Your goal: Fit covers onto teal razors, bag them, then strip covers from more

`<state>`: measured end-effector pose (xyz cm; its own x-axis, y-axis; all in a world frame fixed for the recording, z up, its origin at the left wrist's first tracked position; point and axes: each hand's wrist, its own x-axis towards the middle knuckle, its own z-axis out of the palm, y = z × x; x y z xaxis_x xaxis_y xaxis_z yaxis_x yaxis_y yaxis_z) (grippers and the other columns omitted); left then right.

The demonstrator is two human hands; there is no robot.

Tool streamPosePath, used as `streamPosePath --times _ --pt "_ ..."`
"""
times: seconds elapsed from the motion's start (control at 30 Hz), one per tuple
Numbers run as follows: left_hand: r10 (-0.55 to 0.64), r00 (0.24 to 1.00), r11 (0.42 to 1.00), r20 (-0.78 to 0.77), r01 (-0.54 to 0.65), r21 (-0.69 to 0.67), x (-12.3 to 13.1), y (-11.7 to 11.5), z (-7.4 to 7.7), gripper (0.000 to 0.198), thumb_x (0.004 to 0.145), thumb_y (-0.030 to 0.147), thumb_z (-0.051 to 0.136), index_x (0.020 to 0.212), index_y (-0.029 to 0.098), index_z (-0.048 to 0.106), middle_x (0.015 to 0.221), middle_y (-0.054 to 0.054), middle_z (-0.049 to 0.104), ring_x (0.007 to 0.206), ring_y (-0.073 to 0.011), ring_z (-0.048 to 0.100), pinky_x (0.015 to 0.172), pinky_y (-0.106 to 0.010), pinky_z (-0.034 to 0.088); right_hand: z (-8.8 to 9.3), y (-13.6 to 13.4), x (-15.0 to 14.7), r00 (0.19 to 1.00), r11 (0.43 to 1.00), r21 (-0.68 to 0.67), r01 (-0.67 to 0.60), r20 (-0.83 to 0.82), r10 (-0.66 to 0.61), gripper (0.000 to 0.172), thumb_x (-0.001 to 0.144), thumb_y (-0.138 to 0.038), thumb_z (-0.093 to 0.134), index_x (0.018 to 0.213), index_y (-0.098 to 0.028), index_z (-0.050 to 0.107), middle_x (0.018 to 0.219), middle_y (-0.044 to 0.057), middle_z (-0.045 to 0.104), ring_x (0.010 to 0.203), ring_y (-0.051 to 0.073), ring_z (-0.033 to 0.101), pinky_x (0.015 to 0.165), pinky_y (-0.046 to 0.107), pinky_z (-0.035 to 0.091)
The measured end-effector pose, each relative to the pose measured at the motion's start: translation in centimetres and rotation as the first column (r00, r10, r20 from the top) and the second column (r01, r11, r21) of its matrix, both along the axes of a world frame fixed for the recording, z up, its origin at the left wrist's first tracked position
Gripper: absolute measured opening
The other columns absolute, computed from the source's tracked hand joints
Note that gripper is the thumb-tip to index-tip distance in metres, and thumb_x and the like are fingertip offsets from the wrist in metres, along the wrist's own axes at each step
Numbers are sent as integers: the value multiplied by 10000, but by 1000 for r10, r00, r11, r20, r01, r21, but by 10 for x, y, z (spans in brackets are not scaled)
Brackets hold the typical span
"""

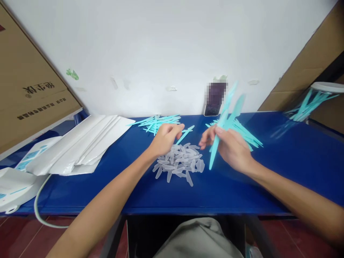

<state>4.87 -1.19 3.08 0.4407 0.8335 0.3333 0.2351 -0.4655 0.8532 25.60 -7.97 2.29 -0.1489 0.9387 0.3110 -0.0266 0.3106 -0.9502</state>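
Note:
Above a pile of small clear plastic pieces (178, 163), my left hand (167, 138) has its fingers curled together; what they hold, if anything, is hidden. A turquoise stick (185, 134) lies by its fingertips. My right hand (231, 145) grips long turquoise sticks (214, 152), tilted upright and partly blurred. Behind the left hand is a heap of turquoise sticks (156, 123). Another heap (245, 134) lies behind and beside the right hand.
The blue table (129, 193) meets a white wall. White plastic bags (77, 147) and a white device with a cable lie at the left. A phone (215, 98) leans on the wall. A clear jar of sticks (306, 105) lies at the right. Cardboard stands on both sides.

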Motion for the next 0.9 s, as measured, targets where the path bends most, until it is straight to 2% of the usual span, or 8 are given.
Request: streamPosePath --times 0.07,0.13,0.2,0.3,0.5,0.6,0.73,0.9 --pt "0 999 1000 48 1 -16 -6 1 2 532 957 472 481 516 200 359 529 7 364 524 -119 344 531 -303 317 -4 -5 -4 982 976 -107 -191 -20 190 362 977 -569 499 874 -224 521 783 44 626 696 201 614 688 383 535" --pt "-9 992 1000 126 10 -13 -8 -1 2 498 962 472 485 566 208 338 524 30 305 506 -107 276 511 -299 276 -10 -8 -6 956 941 -173 -292 -21 293 325 995 -545 495 962 -223 523 698 -2 564 600 159 553 598 324 496" --pt "-52 980 999 194 54 -4 -6 -5 -2 381 972 477 496 704 215 431 524 57 318 490 -104 274 498 -287 268 -16 -10 -7 943 923 -205 -326 -4 332 322 1004 -532 496 976 -212 528 641 -45 438 525 103 411 503 251 376" --pt "-117 971 992 209 105 67 -2 -11 -12 290 995 502 474 1080 229 527 614 54 473 525 -114 394 520 -277 332 -19 -11 -6 919 891 -265 -368 43 392 355 1006 -541 493 947 -194 538 648 -63 304 534 74 252 478 224 232" --pt "-38 944 992 328 -5 128 8 -20 -20 473 1055 532 278 1389 242 443 740 3 532 596 -138 473 559 -289 427 -18 -9 -3 870 883 -298 -363 229 436 412 1019 -557 455 923 -174 574 648 -51 350 568 79 307 524 233 297" --pt "28 928 991 372 -73 109 12 -23 -17 446 1067 528 253 1335 258 486 728 4 489 594 -138 482 526 -272 422 -19 -7 -2 861 886 -297 -357 265 435 459 1018 -565 448 815 -166 550 599 -55 357 536 71 330 516 227 309" --pt "19 908 983 418 -94 160 13 -20 -15 357 1047 522 401 1068 227 601 682 19 465 582 -115 482 502 -243 398 -18 -5 -4 858 890 -322 -324 295 420 531 995 -616 453 720 -166 513 534 -48 404 468 64 374 462 215 299" --pt "-27 952 947 304 -73 314 11 -17 -21 299 1045 437 462 947 198 612 655 37 487 562 -92 449 551 -248 381 -17 -6 -5 894 921 -296 -253 292 340 526 993 -626 439 817 -153 589 546 -31 479 435 84 445 434 224 359"
